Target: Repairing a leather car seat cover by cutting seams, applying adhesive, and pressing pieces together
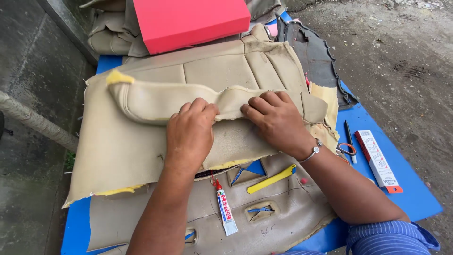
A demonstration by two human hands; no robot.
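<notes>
Item: beige seat cover [141, 151], spread on the blue tabletop [406, 198]; I have my left hand [191, 132] and right hand [276, 118] both pinching its folded padded flap [160, 101] along the stitched edge, where I judge an even, flat press with fingertips close together serves best. Surroundings: glue tube [225, 212], yellow strip [271, 179], scissors [347, 148], long carton [379, 161], red foam block [188, 21]; the tube lies nearest my wrists.

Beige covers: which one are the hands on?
The upper beige cover, yellow foam at its edges, under both hands. The flat cover with slots lies beneath, untouched; a third sits behind the pink block.
</notes>
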